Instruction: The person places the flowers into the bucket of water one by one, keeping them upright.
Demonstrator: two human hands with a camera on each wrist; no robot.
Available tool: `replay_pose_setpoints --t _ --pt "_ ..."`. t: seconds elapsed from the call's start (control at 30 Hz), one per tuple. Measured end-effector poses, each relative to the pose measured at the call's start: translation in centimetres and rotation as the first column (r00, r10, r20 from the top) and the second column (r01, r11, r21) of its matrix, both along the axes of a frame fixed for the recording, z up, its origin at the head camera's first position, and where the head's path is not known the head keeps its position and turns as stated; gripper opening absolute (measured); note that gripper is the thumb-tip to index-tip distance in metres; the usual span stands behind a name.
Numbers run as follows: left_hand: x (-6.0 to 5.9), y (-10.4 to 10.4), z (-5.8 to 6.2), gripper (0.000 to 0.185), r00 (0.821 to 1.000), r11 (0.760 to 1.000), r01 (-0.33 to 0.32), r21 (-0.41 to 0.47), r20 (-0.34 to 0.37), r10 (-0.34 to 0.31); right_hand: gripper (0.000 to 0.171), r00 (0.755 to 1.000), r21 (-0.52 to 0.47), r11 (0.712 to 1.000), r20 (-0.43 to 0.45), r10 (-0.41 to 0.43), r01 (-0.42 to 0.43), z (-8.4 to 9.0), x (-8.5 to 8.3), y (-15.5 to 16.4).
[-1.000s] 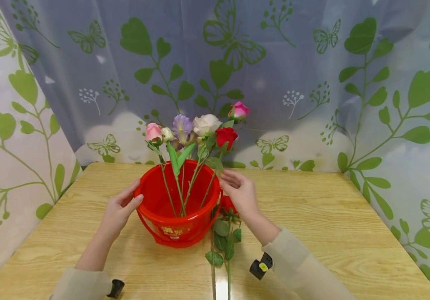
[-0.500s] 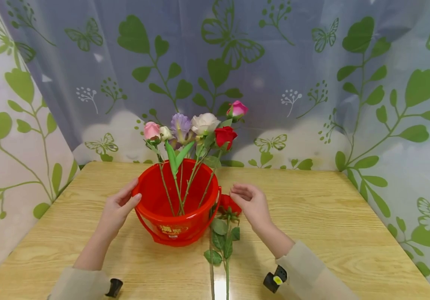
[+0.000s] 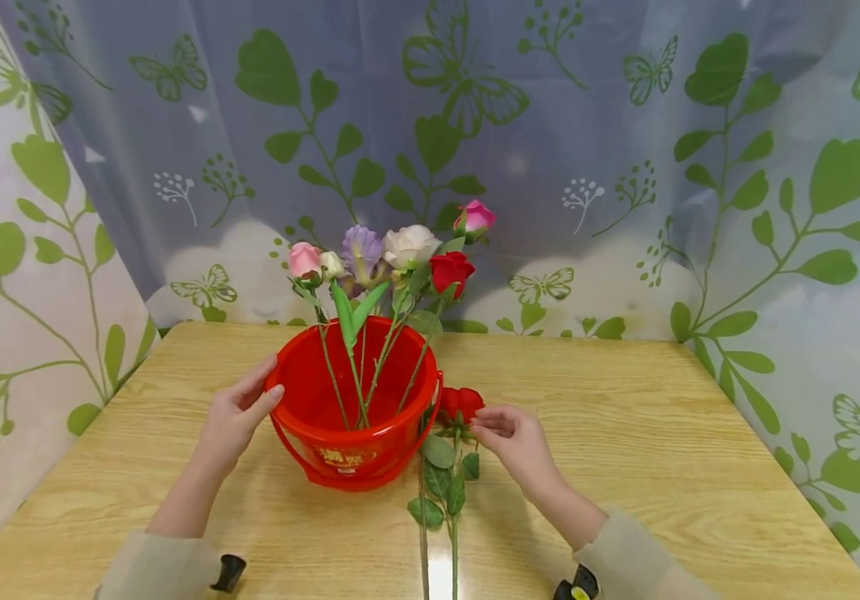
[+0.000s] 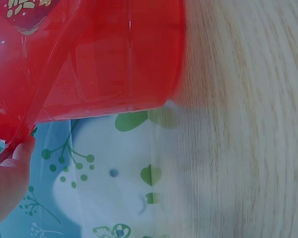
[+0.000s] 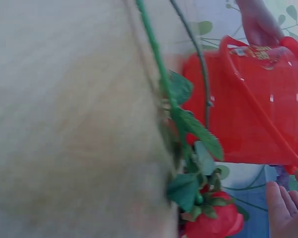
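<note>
In the head view my left hand [image 3: 229,429] holds the rim of a red plastic bucket [image 3: 351,462], thumb on the rim and fingers around the outside. The left wrist view also shows thumb and fingers at the rim. Several artificial flowers stand in the bucket: a pink rose [image 3: 304,260], a purple iris-like bloom [image 3: 362,252], a white flower [image 3: 411,247], a red rose [image 3: 452,274] and a magenta rosebud [image 3: 477,217]. Right of the bucket another red rose [image 3: 463,403] lies on the table. My right hand [image 3: 518,448] is beside its bloom, fingertips near its edge, fingers loosely bent.
A brownish stem [image 3: 424,550] lies parallel to the rose's green stem [image 3: 455,546], both pointing toward me. The bucket's handle [image 5: 260,111] hangs down its near side. Behind the wooden table [image 3: 662,467] hangs a curtain [image 3: 535,167] with leaves and butterflies.
My right hand has left the bucket's right rim and moved down and right to the red rose lying on the table. My left hand has stayed on the rim.
</note>
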State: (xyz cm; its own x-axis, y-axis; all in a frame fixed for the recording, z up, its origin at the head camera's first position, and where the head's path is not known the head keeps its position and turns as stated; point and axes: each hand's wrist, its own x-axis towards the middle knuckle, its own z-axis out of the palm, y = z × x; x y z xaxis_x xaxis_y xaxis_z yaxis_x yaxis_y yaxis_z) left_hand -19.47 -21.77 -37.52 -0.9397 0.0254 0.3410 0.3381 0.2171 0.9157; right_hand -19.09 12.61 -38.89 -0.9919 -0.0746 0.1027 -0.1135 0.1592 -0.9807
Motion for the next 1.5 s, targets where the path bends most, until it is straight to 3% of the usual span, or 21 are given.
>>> replay_pose_setpoints --t 0.27,0.57,0.8,1.03,1.27,1.5 --pt "0.0 0.0 0.1 0.049 1.000 1.000 0.002 -0.011 -0.004 -0.002 0.028 0.993 0.032 0.995 0.079 0.087 -0.090 -1.7 1.6 0.9" --pt "-0.1 0.0 0.1 0.049 1.000 1.000 0.007 -0.004 -0.017 -0.007 0.031 0.962 0.080 0.973 0.186 0.200 -0.218 -3.9 3.2 1.6" --pt "0.0 0.1 0.1 0.049 1.000 1.000 0.001 0.003 -0.022 -0.001 0.033 0.900 -0.126 0.957 0.325 0.290 -0.263 -4.9 4.1 1.3" --pt "0.1 0.1 0.1 0.049 1.000 1.000 0.001 -0.001 -0.018 -0.001 0.027 0.872 -0.215 0.946 0.378 0.311 -0.244 -5.7 4.5 0.7" --pt "0.0 0.1 0.0 0.049 1.000 1.000 0.001 0.002 -0.015 -0.001 0.025 0.861 -0.176 0.951 0.407 0.306 -0.255 -5.8 4.5 0.2" --pt "0.0 0.1 -0.1 0.049 1.000 1.000 -0.004 0.005 -0.011 0.004 0.022 0.882 -0.061 0.965 0.393 0.260 -0.257 -5.7 4.4 -0.4"
